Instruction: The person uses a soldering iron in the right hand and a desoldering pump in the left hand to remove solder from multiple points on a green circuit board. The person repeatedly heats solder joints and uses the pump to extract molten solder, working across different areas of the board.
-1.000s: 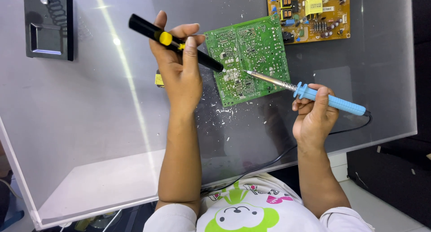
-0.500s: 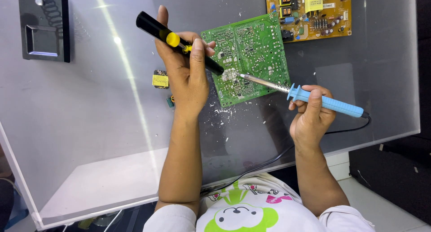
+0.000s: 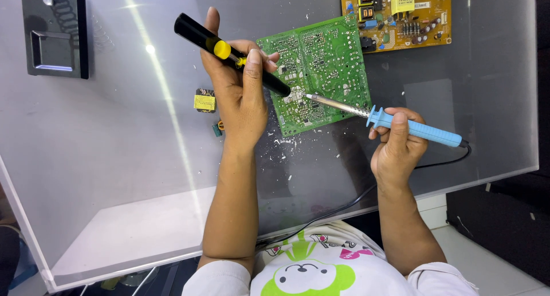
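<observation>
Hands at work over a green circuit board lying solder side up on a clear acrylic sheet.

Left hand: clenched around a black desoldering pump with a yellow button, thumb laid along the barrel, black nozzle slanting down to the right and touching the board near its lower middle. Pump's rear end jutting out up and to the left beyond the knuckles.

Right hand: grasping the blue handle of a soldering iron, fingers wrapped from below, thumb on top. Metal shaft running up and to the left from the grip, tip resting on the board just beside the pump's nozzle, the two meeting at one spot. Black cord leaving the handle's rear end to the right of the hand, curling back under the wrist toward the body.

Green board between the two hands and slightly beyond them, tilted, its lower edge near the left wrist.

Beyond the right hand, at the far edge of the sheet: an orange circuit board, component side up, corner just beside the green board's far right corner.

Left of the left hand: a small yellow and black component, and a tiny loose part near the wrist. Pale specks scattered on the sheet between the forearms. Far to the left, well apart: a black stand.
</observation>
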